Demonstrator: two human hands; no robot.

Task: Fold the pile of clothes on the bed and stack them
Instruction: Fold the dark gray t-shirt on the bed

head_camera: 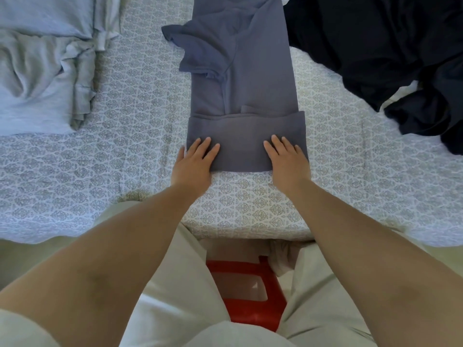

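A slate-blue T-shirt [243, 78] lies lengthwise on the patterned bed sheet [125, 159], folded into a narrow strip with a sleeve sticking out to the left. Its near end is turned up into a flat band [245, 139]. My left hand [194, 162] rests flat on the band's near left corner, fingers straight. My right hand [286, 159] presses flat on the near right corner. Light grey-blue clothes [45, 71] lie crumpled at the far left. A dark navy garment [390, 53] sprawls at the far right.
A red plastic stool [246, 291] shows under me between my legs in pale trousers. The bed's near edge runs across the frame just ahead of my knees. Bare sheet lies on either side of the T-shirt.
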